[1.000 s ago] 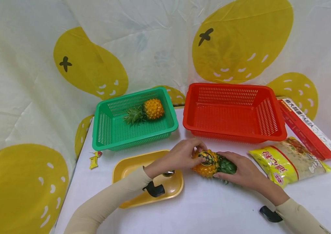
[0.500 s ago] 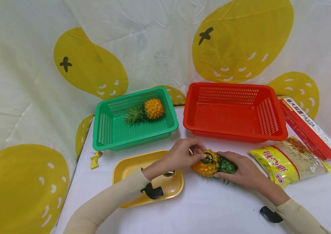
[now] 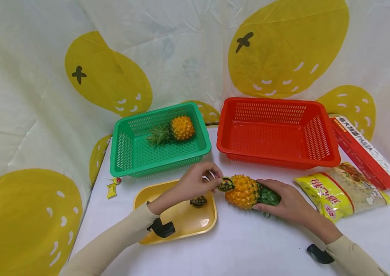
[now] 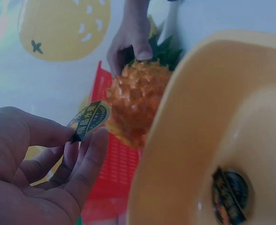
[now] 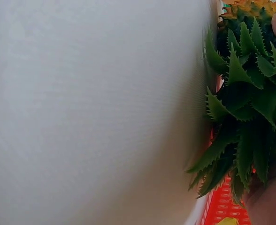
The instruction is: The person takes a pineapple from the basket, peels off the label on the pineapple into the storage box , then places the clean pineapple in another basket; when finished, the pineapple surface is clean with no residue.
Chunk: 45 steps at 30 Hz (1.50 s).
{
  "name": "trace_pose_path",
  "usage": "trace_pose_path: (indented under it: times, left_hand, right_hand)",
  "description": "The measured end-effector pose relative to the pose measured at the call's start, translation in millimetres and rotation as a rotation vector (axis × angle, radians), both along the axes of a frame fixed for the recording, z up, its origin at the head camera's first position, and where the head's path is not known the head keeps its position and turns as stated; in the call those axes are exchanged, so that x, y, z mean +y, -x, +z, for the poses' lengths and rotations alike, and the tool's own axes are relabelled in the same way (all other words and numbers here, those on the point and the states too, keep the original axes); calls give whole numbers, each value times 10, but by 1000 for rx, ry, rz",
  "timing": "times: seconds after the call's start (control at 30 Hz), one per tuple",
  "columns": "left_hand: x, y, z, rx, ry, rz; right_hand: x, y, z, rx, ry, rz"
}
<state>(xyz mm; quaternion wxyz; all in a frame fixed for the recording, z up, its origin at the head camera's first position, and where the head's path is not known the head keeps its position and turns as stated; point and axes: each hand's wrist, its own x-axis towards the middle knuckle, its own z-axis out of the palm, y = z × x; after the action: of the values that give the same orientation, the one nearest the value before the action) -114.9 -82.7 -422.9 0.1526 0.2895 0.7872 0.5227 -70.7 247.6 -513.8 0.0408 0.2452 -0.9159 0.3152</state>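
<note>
Orange-yellow, knobbly small pineapple (image 3: 244,191) lies on its side on the white bench (image 3: 250,245), near centre, just right of the shallow yellow plastic tray (image 3: 157,195). Green leafy crown (image 3: 269,195) points right. Right hand (image 3: 284,199) grips that crown end, fingers curled round the leaves, holding the fruit down. Right wrist view shows only spiky leaves (image 5: 243,117) and bench.

Left hand (image 3: 195,184) pinches a round dark sticker with gold print (image 3: 225,184) between thumb and fingers, at the fruit's left end. In the left wrist view the sticker (image 4: 92,119) stands just off the skin; whether an edge touches cannot be told. A second like sticker (image 3: 198,201) lies inside the tray.

Judgement: the sticker is thin, light, limp and tacky on one face; best held by its edge, since it will likely curl or cling to skin. The fruit looks stiff, bumpy, not slippery; its crown gives a sure hold, though the leaf edges are toothed.

Far left: green slotted plastic basket (image 3: 122,153) holding another small pineapple (image 3: 176,130). Far right: red slotted plastic basket (image 3: 319,153). Right: yellow food packet (image 3: 340,189), red pasta box (image 3: 364,151). Small paper scraps (image 3: 112,188) at the left bench edge.
</note>
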Motion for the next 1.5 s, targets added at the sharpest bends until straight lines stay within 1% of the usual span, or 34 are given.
trace_pose_path:
  times: [0.17, 0.23, 0.33, 0.43, 0.47, 0.53, 0.67, 0.83, 0.97, 1.1, 1.23, 1.3, 1.4, 1.5]
  left_hand:
    - [-218, -33, -103, -54, 16, 23]
    - [-297, -46, -125, -81, 16, 37]
    - [-396, -53, -158, -71, 40, 64]
    - [-471, -50, -194, -77, 43, 67]
    - [-495, -47, -214, -82, 38, 62]
    - [-538, -44, -245, -118, 20, 47]
    - [-631, -53, -305, -206, 3, 37]
    - [-725, -85, -314, -282, 14, 28]
    - [-762, -116, -311, -332, 31, -25]
    - [-756, -138, -353, -371, 76, -68]
    - [-740, -146, -411, -384, 119, -95]
    - [-736, -148, -433, -376, 140, -109]
    - [-732, -147, -452, -346, 181, -127]
    - [-726, -148, -463, -301, 238, -137]
  right_hand:
    - [-8, -10, 11, -12, 2, -4]
    - [-11, -10, 12, -15, 0, -6]
    - [-11, -11, 7, -19, -3, -8]
    - [-10, -13, 0, -18, -2, -9]
    - [-10, -13, -3, -18, -2, -8]
    - [-13, -12, -10, -17, -1, -6]
    - [-18, -9, -20, -20, -1, 0]
    - [-17, -12, -17, -20, -1, -4]
    - [-12, -16, -3, -15, 3, -9]
    - [-6, -22, 10, -15, 5, -11]
    - [-4, -22, 9, -20, 12, -7]
    - [-4, -22, 7, -22, 12, -6]
    - [-4, -23, 5, -33, 12, -11]
    - [-6, -22, 7, -42, 16, -14]
